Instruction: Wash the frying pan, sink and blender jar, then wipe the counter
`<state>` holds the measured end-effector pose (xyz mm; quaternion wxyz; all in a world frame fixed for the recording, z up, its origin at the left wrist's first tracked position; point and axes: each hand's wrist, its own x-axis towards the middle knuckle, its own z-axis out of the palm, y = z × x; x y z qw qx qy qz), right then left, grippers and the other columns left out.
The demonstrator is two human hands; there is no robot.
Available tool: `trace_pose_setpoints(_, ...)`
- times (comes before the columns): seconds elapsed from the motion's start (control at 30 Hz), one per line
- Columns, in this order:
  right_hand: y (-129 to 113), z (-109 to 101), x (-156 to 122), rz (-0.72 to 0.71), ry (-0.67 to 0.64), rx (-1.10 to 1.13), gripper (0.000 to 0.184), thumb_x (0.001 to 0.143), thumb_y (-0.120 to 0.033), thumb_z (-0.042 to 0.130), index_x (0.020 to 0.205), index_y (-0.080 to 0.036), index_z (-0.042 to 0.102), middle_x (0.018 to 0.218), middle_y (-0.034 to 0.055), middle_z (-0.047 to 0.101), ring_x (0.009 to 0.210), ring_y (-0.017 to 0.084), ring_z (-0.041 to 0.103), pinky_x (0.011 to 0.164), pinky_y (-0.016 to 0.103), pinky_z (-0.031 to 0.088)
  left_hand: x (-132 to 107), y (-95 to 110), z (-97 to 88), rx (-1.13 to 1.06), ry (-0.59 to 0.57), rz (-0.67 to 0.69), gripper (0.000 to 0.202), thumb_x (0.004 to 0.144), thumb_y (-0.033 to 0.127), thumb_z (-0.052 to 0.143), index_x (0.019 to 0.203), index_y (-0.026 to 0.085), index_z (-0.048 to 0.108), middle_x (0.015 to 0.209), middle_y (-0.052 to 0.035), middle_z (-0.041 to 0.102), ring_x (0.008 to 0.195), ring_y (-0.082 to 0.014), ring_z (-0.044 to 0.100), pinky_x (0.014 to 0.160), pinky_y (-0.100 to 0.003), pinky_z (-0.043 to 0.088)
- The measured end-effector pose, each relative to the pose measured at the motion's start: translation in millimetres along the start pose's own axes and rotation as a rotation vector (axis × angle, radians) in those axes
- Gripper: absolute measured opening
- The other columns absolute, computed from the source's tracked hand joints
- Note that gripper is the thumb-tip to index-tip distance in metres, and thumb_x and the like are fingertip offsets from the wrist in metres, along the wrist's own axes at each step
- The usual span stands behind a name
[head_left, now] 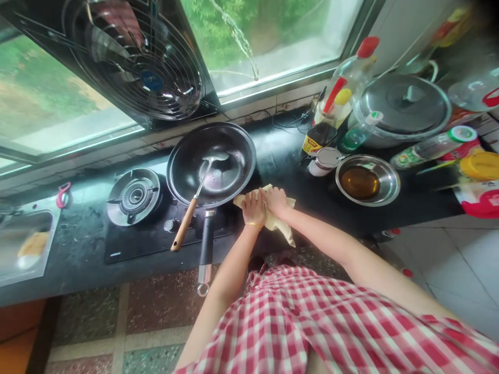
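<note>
A cream-coloured cloth (286,231) lies crumpled at the counter's front edge, right of the wok (230,182). On top of it my left hand (254,209) presses down, fingers bent over the fabric. My right hand (277,202) sits close beside the left, its fingers also closed on the cloth. One corner of the cloth hangs toward my body. The black wok rests on the stove, its handle (207,244) pointing at me. A spatula (191,218) with a wooden handle leans in the wok, untouched by either hand.
A bare gas burner (134,196) is left of the wok, with a sink (49,218) beyond. To the right stand a metal bowl (392,187) of brown liquid, a small white jar (320,167), several bottles and a large lidded pot (405,104). An exhaust fan (152,80) hangs above.
</note>
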<state>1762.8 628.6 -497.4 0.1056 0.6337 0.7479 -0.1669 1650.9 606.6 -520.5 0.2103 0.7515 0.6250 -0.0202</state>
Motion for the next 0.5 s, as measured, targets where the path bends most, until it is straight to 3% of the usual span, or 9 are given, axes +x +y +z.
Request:
trace_pose_setpoints(0.17, 6, -7, 47, -0.005, 0.021, -0.006, 0.049, 0.098, -0.021, 0.023, 0.145, -0.022, 0.037, 0.110, 0.0182, 0.058, 0.099, 0.029, 0.047, 0.078, 0.040, 0.029, 39, 3, -5.2, -0.017, 0.037, -0.030, 0.056, 0.096, 0.029, 0.028, 0.149, 0.012, 0.032, 0.154, -0.0136, 0.030, 0.143, -0.0309, 0.021, 0.116, -0.050, 0.015)
trace_pose_setpoints(0.3, 16, -13, 54, -0.024, 0.062, 0.008, 0.047, 0.100, -0.023, 0.023, 0.145, -0.026, 0.037, 0.114, 0.0159, 0.056, 0.097, 0.027, 0.047, 0.078, 0.038, 0.029, 60, 6, -10.8, -0.037, 0.104, -0.050, 0.054, 0.097, 0.032, 0.026, 0.148, 0.016, 0.034, 0.148, -0.0133, 0.038, 0.137, -0.0309, 0.029, 0.113, -0.048, 0.023)
trace_pose_setpoints(0.4, 16, -14, 39, -0.062, 0.042, -0.004, 0.047, 0.100, -0.024, 0.024, 0.144, -0.026, 0.039, 0.114, 0.0147, 0.056, 0.096, 0.027, 0.047, 0.076, 0.036, 0.029, 52, 4, -11.8, -0.035, 0.096, -0.057, 0.052, 0.097, 0.032, 0.029, 0.145, 0.016, 0.039, 0.142, -0.0142, 0.044, 0.132, -0.0320, 0.035, 0.109, -0.047, 0.029)
trace_pose_setpoints(0.5, 8, -10, 19, -0.095, -0.012, -0.027, 0.048, 0.099, -0.020, 0.024, 0.142, -0.023, 0.042, 0.109, 0.0145, 0.057, 0.096, 0.027, 0.047, 0.074, 0.036, 0.029, 31, -1, -11.1, -0.030, 0.056, -0.008, 0.051, 0.096, 0.028, 0.031, 0.144, 0.013, 0.040, 0.138, -0.0155, 0.048, 0.130, -0.0316, 0.038, 0.109, -0.044, 0.030)
